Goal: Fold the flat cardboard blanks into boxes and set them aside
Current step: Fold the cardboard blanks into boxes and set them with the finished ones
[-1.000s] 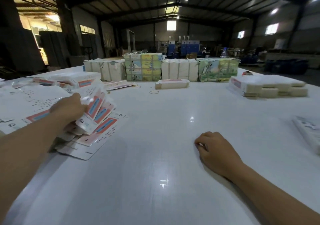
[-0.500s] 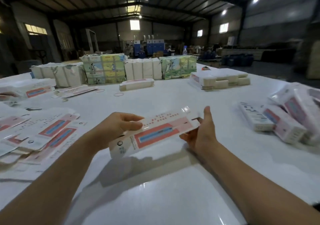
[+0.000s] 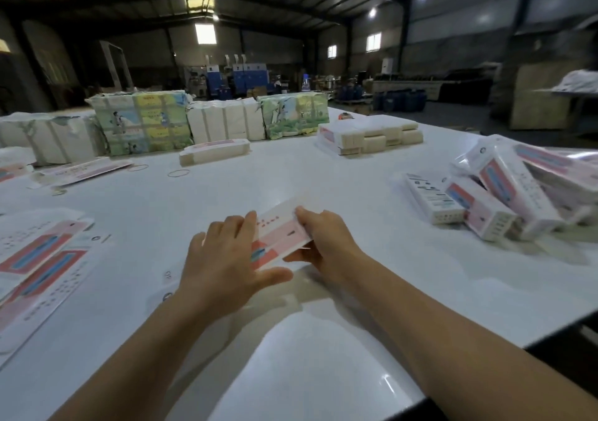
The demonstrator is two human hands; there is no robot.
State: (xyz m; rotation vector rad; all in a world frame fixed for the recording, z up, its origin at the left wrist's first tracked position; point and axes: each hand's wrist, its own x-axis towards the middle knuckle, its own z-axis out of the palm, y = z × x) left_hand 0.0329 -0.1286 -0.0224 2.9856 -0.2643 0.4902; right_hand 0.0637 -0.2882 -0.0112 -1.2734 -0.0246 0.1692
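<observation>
Both hands meet over the middle of the white counter [image 3: 226,187], holding one flat cardboard blank [image 3: 281,231] a little above the surface. The left hand [image 3: 223,259] lies across the blank's near end with fingers spread on top and the thumb tucked beneath; the right hand [image 3: 323,239] holds the far end in a narrow grip, fingers curled over the top edge and thumb under. The blank tilts, its pink and blue print facing up.

The counter's near right edge runs diagonally from the lower middle up to the right, close behind the right forearm. Bare counter lies ahead of the hands and to either side of them.

At the left, loose flat blanks [image 3: 42,259] lie fanned near the counter's edge. At the right, a heap of folded boxes [image 3: 504,200] leans together, near the right edge. Farther back sit a short stack of blanks [image 3: 215,152], a bundled white stack [image 3: 369,132], rubber bands [image 3: 178,172] and a row of wrapped packs [image 3: 145,123] along the far side.

Beyond is a dim warehouse with a pitched steel roof, small bright windows and blue machines [image 3: 239,79].
</observation>
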